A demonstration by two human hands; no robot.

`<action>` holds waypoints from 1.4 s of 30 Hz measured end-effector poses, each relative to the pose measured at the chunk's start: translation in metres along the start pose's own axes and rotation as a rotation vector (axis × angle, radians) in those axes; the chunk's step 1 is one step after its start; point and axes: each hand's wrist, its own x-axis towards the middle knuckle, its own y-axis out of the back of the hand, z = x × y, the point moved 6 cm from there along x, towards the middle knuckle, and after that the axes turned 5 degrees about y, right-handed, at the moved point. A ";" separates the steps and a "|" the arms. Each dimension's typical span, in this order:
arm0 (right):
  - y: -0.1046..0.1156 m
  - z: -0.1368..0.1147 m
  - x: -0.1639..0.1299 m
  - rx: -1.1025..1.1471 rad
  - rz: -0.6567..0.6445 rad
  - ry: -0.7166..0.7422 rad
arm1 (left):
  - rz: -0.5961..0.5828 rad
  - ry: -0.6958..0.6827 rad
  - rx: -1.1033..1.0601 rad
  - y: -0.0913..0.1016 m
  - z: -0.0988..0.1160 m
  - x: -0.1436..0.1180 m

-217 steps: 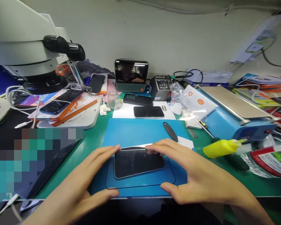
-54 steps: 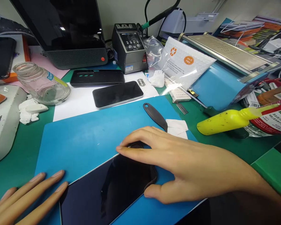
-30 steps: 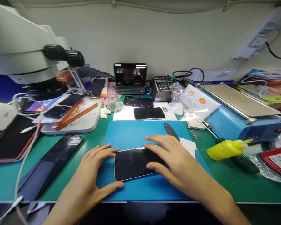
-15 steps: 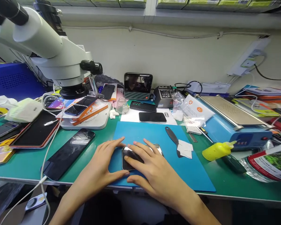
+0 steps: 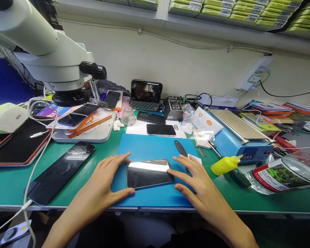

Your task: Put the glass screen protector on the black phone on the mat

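Left hand (image 5: 98, 181) is arching open around the nine o'clock end of the phone (image 5: 150, 179); whether it is touching is hard to tell. Right hand (image 5: 201, 184) is resting open at three o'clock, index fingertip seemingly meeting the edge. Neither is gripping. The phone is lying glossy side up on the blue mat (image 5: 144, 146), presumably for cushioning. At two o'clock a black-handled tool (image 5: 180, 147) is lying, likely for easy reach; off the mat, at three, a yellow bottle (image 5: 224, 166) is lying, perhaps kept aside.
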 end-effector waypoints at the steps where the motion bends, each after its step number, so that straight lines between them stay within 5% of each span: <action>1: 0.000 0.002 -0.002 -0.001 0.005 -0.015 | 0.003 -0.002 0.003 0.000 0.000 0.000; 6: -0.003 -0.011 0.006 -0.007 0.036 -0.013 | 0.028 -0.013 0.010 0.000 -0.002 0.001; 17: -0.035 -0.098 0.061 0.122 0.003 0.199 | 0.076 -0.084 0.044 -0.001 -0.002 0.000; 20: -0.033 -0.093 0.061 0.117 0.004 0.176 | 0.063 -0.079 0.041 0.000 0.000 0.000; 29: -0.011 -0.026 0.013 -0.028 0.093 -0.035 | 0.024 -0.015 -0.016 0.006 0.007 0.001; 39: -0.036 -0.098 0.058 0.101 0.085 0.114 | 0.047 -0.064 0.020 0.004 0.007 0.000; 42: -0.039 -0.101 0.060 0.113 0.068 0.118 | 0.038 -0.068 0.030 0.004 0.007 0.001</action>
